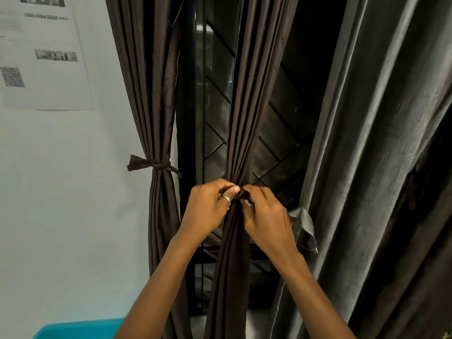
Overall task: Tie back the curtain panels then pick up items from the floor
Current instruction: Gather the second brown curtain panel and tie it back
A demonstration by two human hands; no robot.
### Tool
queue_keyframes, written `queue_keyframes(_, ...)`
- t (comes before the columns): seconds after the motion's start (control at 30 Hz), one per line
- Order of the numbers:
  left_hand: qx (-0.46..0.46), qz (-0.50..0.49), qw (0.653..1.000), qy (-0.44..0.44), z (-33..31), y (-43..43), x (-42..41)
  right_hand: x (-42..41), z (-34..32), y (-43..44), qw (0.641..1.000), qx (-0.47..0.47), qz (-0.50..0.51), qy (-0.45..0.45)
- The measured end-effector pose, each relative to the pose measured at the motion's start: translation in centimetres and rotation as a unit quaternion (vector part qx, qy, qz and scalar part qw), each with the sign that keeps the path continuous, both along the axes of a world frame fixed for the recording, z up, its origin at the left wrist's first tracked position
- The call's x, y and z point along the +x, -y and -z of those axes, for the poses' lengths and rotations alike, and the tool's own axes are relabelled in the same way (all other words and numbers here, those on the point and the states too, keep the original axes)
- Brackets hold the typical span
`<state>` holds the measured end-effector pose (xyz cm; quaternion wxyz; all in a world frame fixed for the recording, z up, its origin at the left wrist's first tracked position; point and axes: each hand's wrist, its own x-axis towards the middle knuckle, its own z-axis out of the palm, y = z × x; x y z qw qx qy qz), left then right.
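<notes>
Head view: fingers (256, 192) pinch middle curtain (241, 118); gather hidden.

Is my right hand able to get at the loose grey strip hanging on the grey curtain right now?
Probably yes: the grey strip hangs just beside the right hand with nothing between, but that hand is busy pinching the middle brown curtain and must let go first.

Left curtain panel (146, 94): dark brown
Middle curtain panel (254, 94): dark brown, fine vertical ribs
Right curtain panel (379, 118): grey
Window grille (215, 133): black, diagonal bars
Wall (61, 192): pale bluish white
Paper sheet (49, 94): white, black print, QR square
Tub (80, 329): turquoise
</notes>
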<state>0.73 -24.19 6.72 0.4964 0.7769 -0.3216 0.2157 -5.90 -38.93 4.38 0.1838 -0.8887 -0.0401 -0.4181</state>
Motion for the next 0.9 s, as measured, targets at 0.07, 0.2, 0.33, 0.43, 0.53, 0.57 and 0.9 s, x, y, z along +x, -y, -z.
queue_keyframes(0.07, -0.032, -0.005, 0.999, -0.001, 0.4, 0.2, -0.1, -0.5, 0.7, -0.2, 0.999, 0.015, 0.013, 0.044)
queue_keyframes(0.2, -0.079, -0.026, 0.997, 0.009, 1.2, 0.6, -0.6, -0.5, 1.2, 0.5, 0.997, 0.032, 0.004, 0.065)
queue_keyframes(0.33, -0.086, -0.027, 0.996, 0.012, 1.8, 0.5, -1.1, -0.1, 0.5, 2.1, 0.994, 0.088, -0.014, 0.063)
queue_keyframes(0.43, -0.071, -0.029, 0.996, 0.035, 1.9, 0.5, -1.3, 0.6, 0.0, 4.0, 0.980, 0.191, 0.013, 0.055)
queue_keyframes(0.53, -0.067, -0.043, 0.996, 0.043, 2.0, 0.7, -1.4, 1.1, 0.2, 4.7, 0.973, 0.224, 0.030, 0.042)
queue_keyframes(0.57, -0.070, -0.046, 0.996, 0.041, 2.0, 0.7, -1.3, 1.1, 0.3, 4.6, 0.974, 0.223, 0.029, 0.040)
queue_keyframes(0.9, -0.063, -0.072, 0.995, 0.010, 2.3, 1.2, -1.8, 0.7, 0.3, 4.3, 0.967, 0.255, -0.019, -0.007)
